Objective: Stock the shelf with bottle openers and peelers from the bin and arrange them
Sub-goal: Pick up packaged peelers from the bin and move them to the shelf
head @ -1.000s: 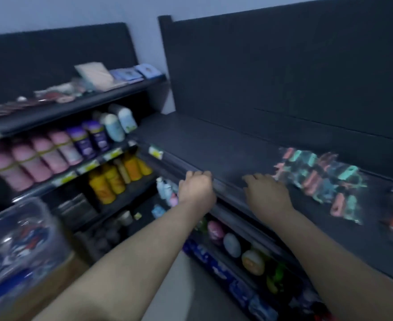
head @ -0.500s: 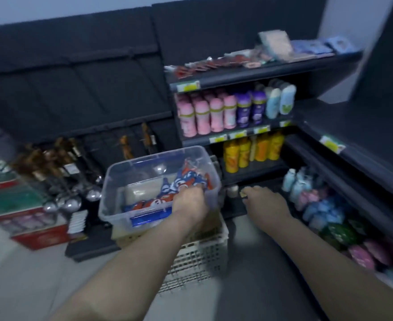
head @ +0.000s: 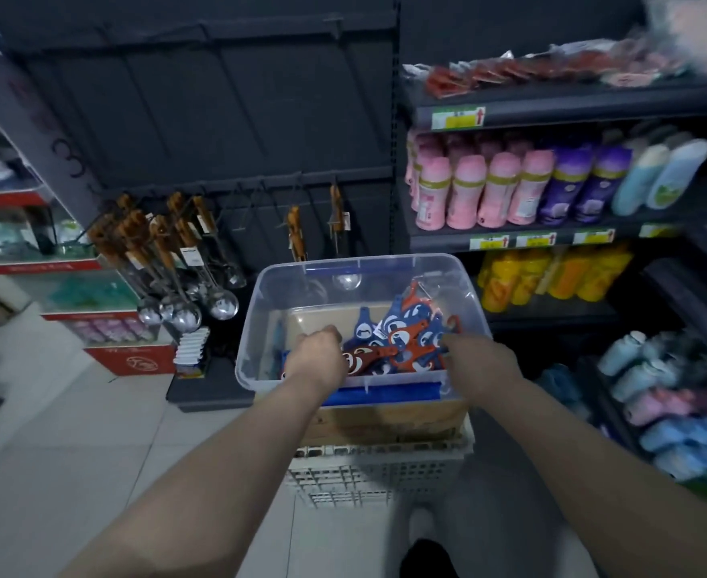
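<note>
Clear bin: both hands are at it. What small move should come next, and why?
Probably close both hands on a few bottle openers and lift them out. The left hand and right hand sit at the orange-and-blue pile inside the clear bin; whether either grips one is unclear.

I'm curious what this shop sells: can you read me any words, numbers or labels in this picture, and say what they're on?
"3", seemingly, large and dark on the grey pillar; the marks beside it are unclear.
Shelf price tags: too blurred.
Pink bottles: labels too blurred.
Red box: white print, unreadable.
Ladle hang tags: too small.
Bottle openers: no legible print.
</note>
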The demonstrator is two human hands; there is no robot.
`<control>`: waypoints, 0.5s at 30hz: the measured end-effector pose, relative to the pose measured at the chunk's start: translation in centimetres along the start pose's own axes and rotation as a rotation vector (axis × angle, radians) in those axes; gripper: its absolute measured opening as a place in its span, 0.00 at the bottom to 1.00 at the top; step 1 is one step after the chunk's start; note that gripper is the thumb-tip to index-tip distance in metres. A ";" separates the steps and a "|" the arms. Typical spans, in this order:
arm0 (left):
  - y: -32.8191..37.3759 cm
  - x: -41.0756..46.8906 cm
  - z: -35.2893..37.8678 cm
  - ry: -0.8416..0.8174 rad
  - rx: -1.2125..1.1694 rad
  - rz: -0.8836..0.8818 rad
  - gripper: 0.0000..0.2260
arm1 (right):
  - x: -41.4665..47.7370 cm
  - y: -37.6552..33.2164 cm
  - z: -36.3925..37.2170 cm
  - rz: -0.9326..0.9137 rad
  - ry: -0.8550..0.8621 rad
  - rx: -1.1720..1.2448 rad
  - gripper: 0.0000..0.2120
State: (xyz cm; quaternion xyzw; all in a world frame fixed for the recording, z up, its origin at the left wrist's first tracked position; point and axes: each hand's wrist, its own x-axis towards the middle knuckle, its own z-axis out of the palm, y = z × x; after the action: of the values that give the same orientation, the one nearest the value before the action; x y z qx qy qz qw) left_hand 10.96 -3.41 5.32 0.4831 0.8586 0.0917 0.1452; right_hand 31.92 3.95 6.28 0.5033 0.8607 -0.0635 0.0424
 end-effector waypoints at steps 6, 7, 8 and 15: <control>-0.4 5.9 1.4 -0.069 -0.009 -0.098 0.16 | 9.2 0.9 1.7 -0.064 -0.079 0.069 0.13; -0.5 6.8 1.7 -0.096 -0.014 -0.114 0.15 | 10.8 1.1 2.0 -0.069 -0.100 0.067 0.14; -0.6 7.7 2.0 -0.123 -0.019 -0.133 0.15 | 12.4 1.2 2.2 -0.082 -0.114 0.054 0.17; -2.0 10.6 3.6 -0.247 -0.003 -0.264 0.14 | 21.3 0.2 4.0 -0.232 -0.223 -0.047 0.22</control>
State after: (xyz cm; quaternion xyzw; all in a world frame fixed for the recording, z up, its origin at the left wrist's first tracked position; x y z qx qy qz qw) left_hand 5.40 4.73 -0.39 0.3736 0.8899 0.0132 0.2614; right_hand 21.68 21.75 -0.63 0.3894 0.9042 -0.1032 0.1418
